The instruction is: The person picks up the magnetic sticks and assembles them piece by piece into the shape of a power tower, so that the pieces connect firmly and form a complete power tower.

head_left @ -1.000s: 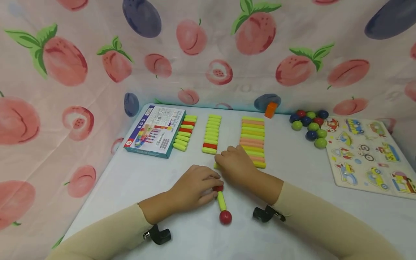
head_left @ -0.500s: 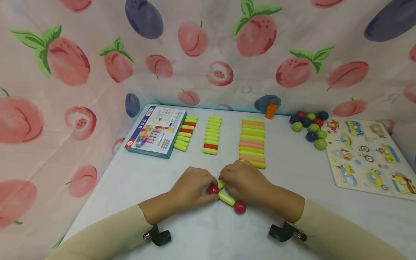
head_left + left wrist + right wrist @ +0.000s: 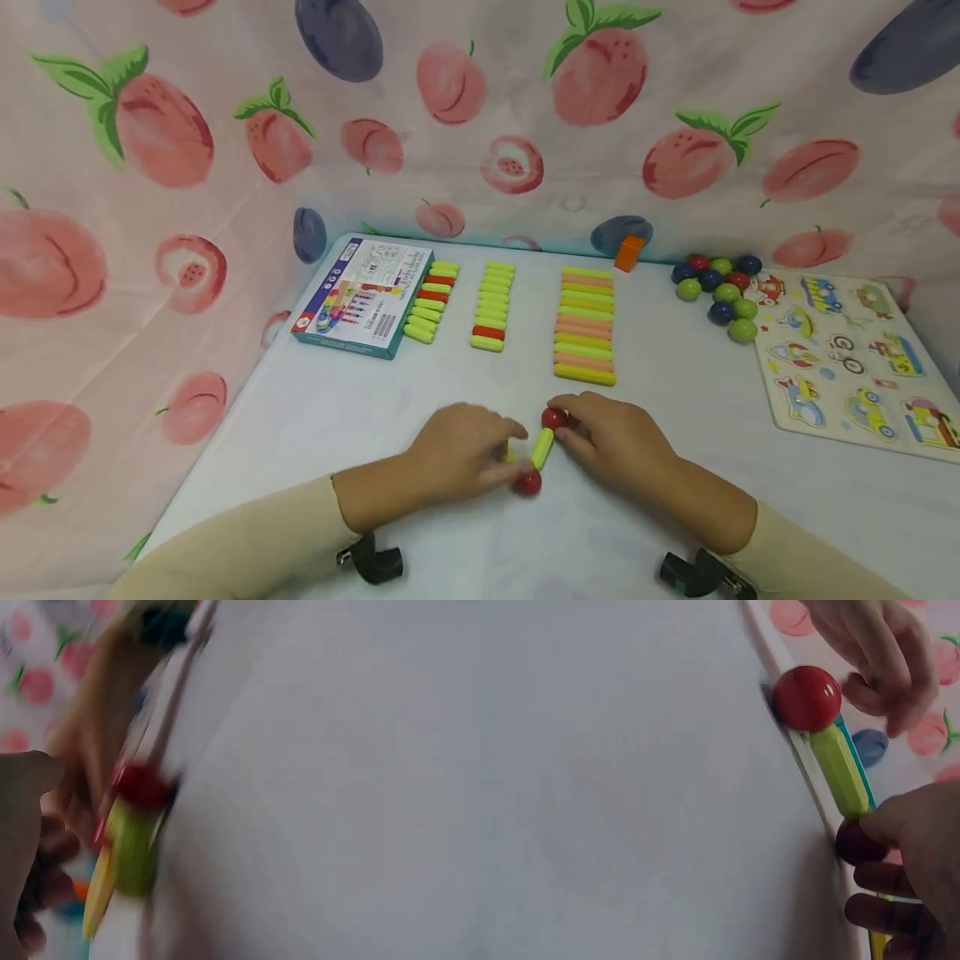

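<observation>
In the head view, a yellow-green stick joins two red balls. My right hand pinches the far red ball between thumb and finger; the right wrist view shows this ball under the thumb. My left hand is beside the near red ball, thumb and forefinger spread apart. A bit of yellow-green shows between those fingers, mostly hidden. In the right wrist view the left hand appears apart from the near ball. The left wrist view is blurred.
A toy box lies back left, beside a row of short sticks. Further rows of short sticks and longer sticks follow. Coloured balls, an orange block and a picture puzzle board are on the right.
My right hand brought a short yellow-green stick from the rows to the red ball, then moved right to the far ball. The joined piece turned. My left hand loosened from its ball.
</observation>
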Motion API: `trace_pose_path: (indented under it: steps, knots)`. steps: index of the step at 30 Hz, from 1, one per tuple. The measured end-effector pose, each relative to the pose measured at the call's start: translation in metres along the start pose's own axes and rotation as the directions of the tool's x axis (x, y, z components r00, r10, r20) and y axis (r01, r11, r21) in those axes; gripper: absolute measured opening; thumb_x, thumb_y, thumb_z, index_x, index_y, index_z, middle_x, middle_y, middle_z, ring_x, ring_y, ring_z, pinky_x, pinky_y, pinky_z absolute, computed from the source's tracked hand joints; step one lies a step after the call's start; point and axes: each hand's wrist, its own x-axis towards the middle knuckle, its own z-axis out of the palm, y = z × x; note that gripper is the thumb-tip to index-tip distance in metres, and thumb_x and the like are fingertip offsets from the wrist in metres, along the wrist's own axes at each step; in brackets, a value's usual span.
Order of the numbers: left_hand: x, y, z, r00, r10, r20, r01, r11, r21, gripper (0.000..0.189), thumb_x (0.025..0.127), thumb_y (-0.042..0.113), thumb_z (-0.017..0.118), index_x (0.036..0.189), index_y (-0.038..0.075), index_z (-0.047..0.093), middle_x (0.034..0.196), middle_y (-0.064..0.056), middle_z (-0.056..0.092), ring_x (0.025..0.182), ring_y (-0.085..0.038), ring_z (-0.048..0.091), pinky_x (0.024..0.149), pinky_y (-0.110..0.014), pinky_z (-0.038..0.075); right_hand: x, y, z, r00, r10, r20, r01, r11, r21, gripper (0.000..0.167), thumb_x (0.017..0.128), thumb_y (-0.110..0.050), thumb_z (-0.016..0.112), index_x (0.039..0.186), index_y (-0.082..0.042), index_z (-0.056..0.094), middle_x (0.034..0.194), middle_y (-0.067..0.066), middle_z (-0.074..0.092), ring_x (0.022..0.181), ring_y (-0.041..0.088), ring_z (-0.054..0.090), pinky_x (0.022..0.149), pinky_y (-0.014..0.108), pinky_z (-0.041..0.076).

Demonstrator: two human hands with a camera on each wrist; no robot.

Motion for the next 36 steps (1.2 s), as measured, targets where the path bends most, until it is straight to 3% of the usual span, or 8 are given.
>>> trace_pose_path:
  steps: [3, 6, 10, 18, 21, 24, 28, 36]
  knots:
    - [0.020, -0.039, -0.006, 0.991, -0.130, -0.019, 0.131, 0.986, 0.104, 0.038, 0.099, 0.039, 0.079, 0.133, 0.023, 0.075, 0.104, 0.008, 0.071, 0.094, -0.010, 0.062, 0.081, -0.027, 0.052, 0.002, 0.004, 0.000, 0.999, -0.047, -0.001, 0.047, 0.999, -0.024, 0.039, 0.094, -0.033, 0.084, 0.130, -0.022, 0.073, 0.102, -0.011, 0.071, 0.085, 0.004, 0.061, 0.077, 0.031, 0.059]
    - [0.035, -0.069, -0.003, 0.972, -0.232, -0.021, 0.229, 0.932, 0.282, 0.046, 0.096, 0.036, 0.082, 0.141, 0.030, 0.071, 0.115, 0.005, 0.064, 0.101, -0.014, 0.055, 0.086, -0.030, 0.047, 0.002, 0.006, 0.001, 0.998, -0.066, 0.003, 0.066, 0.998, -0.025, 0.041, 0.094, -0.034, 0.084, 0.131, -0.022, 0.073, 0.101, -0.011, 0.070, 0.084, 0.005, 0.060, 0.076, 0.029, 0.059]
    - [0.046, -0.080, 0.001, 0.978, -0.210, 0.012, 0.194, 0.921, 0.337, 0.036, 0.096, 0.034, 0.082, 0.130, 0.024, 0.075, 0.114, 0.003, 0.062, 0.103, -0.017, 0.052, 0.085, -0.031, 0.044, 0.000, 0.006, 0.001, 0.998, -0.057, 0.017, 0.057, 0.998, -0.004, 0.043, 0.094, -0.034, 0.084, 0.133, -0.023, 0.072, 0.103, -0.012, 0.069, 0.087, 0.005, 0.060, 0.078, 0.030, 0.059]
    - [0.052, -0.077, 0.003, 0.978, -0.210, 0.000, 0.197, 0.918, 0.346, 0.025, 0.099, 0.029, 0.078, 0.122, 0.022, 0.072, 0.114, 0.005, 0.068, 0.104, -0.016, 0.055, 0.086, -0.031, 0.044, 0.000, 0.008, 0.001, 0.999, -0.043, 0.025, 0.043, 0.999, 0.005, 0.044, 0.094, -0.032, 0.084, 0.135, -0.024, 0.071, 0.105, -0.012, 0.069, 0.089, 0.005, 0.059, 0.080, 0.030, 0.059]
    - [0.052, -0.067, 0.003, 0.977, -0.207, 0.056, 0.186, 0.946, 0.265, 0.020, 0.099, 0.028, 0.078, 0.119, 0.024, 0.075, 0.110, 0.007, 0.068, 0.105, -0.014, 0.056, 0.089, -0.032, 0.046, 0.000, 0.009, 0.001, 0.999, -0.040, 0.036, 0.040, 0.999, 0.006, 0.043, 0.095, -0.033, 0.084, 0.135, -0.024, 0.070, 0.105, -0.012, 0.069, 0.089, 0.005, 0.059, 0.080, 0.030, 0.058]
    - [0.053, -0.046, 0.003, 0.983, -0.125, 0.137, 0.108, 0.986, 0.128, 0.021, 0.099, 0.027, 0.078, 0.120, 0.023, 0.077, 0.109, 0.010, 0.072, 0.105, -0.014, 0.061, 0.091, -0.034, 0.047, 0.000, 0.010, 0.001, 0.998, -0.050, 0.023, 0.050, 0.999, 0.013, 0.043, 0.095, -0.032, 0.084, 0.135, -0.024, 0.070, 0.105, -0.012, 0.069, 0.088, 0.005, 0.059, 0.079, 0.029, 0.058]
    - [0.056, -0.022, 0.005, 0.984, -0.023, 0.176, 0.015, 0.999, 0.048, 0.024, 0.099, 0.024, 0.076, 0.123, 0.021, 0.079, 0.109, 0.009, 0.077, 0.105, -0.015, 0.065, 0.090, -0.036, 0.047, 0.001, 0.013, 0.002, 0.998, -0.059, -0.010, 0.059, 0.998, 0.024, 0.044, 0.094, -0.032, 0.084, 0.134, -0.021, 0.070, 0.106, -0.010, 0.070, 0.089, 0.006, 0.060, 0.080, 0.030, 0.059]
    - [0.039, -0.014, -0.005, 0.984, -0.136, 0.118, 0.134, 0.991, 0.029, 0.041, 0.099, 0.042, 0.076, 0.135, 0.023, 0.072, 0.116, 0.008, 0.071, 0.110, -0.013, 0.062, 0.096, -0.038, 0.048, -0.009, 0.004, 0.000, 0.999, 0.026, 0.047, -0.025, 0.999, -0.025, 0.038, 0.089, -0.046, 0.087, 0.114, -0.021, 0.072, 0.089, -0.016, 0.063, 0.075, 0.003, 0.054, 0.068, 0.025, 0.053]
